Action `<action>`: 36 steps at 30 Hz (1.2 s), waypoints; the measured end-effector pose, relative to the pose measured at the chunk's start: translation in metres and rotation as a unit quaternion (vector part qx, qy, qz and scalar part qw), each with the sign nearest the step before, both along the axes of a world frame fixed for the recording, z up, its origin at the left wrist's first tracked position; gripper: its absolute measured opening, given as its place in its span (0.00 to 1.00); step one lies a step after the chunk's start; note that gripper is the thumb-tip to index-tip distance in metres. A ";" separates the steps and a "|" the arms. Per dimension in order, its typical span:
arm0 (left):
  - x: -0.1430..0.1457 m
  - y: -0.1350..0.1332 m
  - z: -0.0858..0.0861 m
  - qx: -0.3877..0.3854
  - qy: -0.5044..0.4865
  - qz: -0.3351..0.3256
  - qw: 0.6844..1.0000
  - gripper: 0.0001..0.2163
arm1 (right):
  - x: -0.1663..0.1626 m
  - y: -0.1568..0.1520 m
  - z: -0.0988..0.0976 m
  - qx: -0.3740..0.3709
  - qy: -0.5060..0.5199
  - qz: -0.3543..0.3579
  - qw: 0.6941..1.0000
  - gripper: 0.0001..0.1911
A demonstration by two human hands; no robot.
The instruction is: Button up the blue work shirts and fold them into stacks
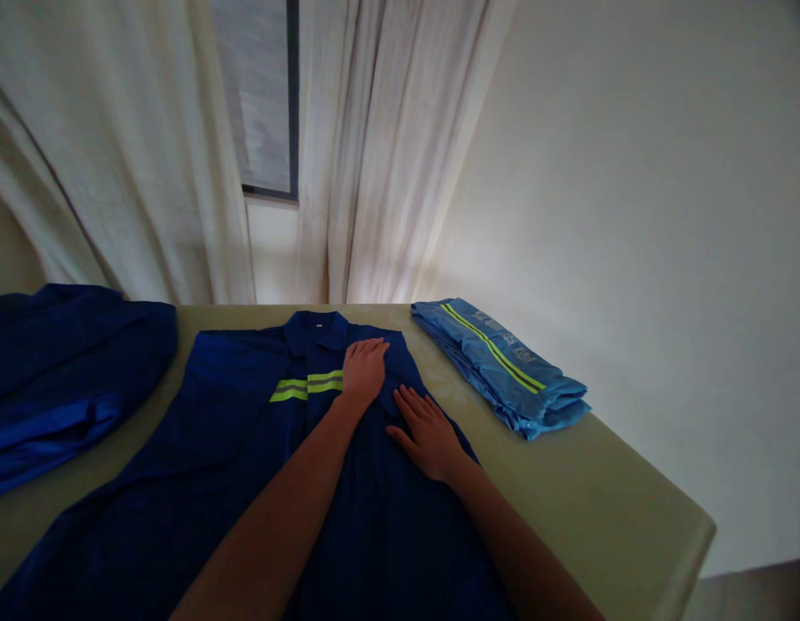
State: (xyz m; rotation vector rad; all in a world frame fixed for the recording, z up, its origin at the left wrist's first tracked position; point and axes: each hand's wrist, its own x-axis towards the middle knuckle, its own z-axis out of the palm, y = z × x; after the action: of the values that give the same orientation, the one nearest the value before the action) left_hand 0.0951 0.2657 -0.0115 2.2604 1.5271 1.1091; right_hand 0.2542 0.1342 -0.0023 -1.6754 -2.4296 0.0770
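A dark blue work jacket (245, 448) with a collar and yellow-green reflective strips lies spread on the table, front side up. My left hand (365, 373) rests on the chest, just right of the strip and below the shoulder. Its fingers are bent close together against the cloth, and the tips are partly hidden. Lower and to the right, my right hand (429, 433) lies flat on the jacket near its side edge, fingers stretched and thumb apart. My forearms cover part of the jacket's front.
A folded lighter blue garment (496, 354) with a yellow-green stripe lies at the table's right edge. Another dark blue garment (70, 371) lies bunched at the left. The pale yellow table (607, 483) meets curtains (400, 155) behind and a white wall (633, 216) at right.
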 end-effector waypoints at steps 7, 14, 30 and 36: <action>0.004 -0.008 -0.013 -0.089 0.119 -0.029 0.988 0.29 | 0.006 -0.005 0.003 0.065 -0.001 -0.054 0.996 0.43; 0.005 -0.005 -0.015 -0.095 0.098 -0.031 0.990 0.28 | 0.002 -0.010 -0.009 0.019 -0.008 -0.022 1.000 0.46; -0.165 -0.163 0.034 -0.056 0.212 -0.047 0.975 0.28 | -0.004 -0.012 -0.002 -0.002 0.039 -0.018 0.999 0.42; -0.308 -0.253 0.032 -0.154 0.265 0.235 0.922 0.32 | -0.004 -0.012 -0.002 0.041 0.037 -0.022 0.998 0.35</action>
State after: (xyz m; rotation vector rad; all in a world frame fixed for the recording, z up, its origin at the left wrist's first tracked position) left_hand -0.2127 0.0132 0.0204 2.1191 2.3469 0.2753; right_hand 0.2502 0.1219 -0.0045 -1.6596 -2.3083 0.0335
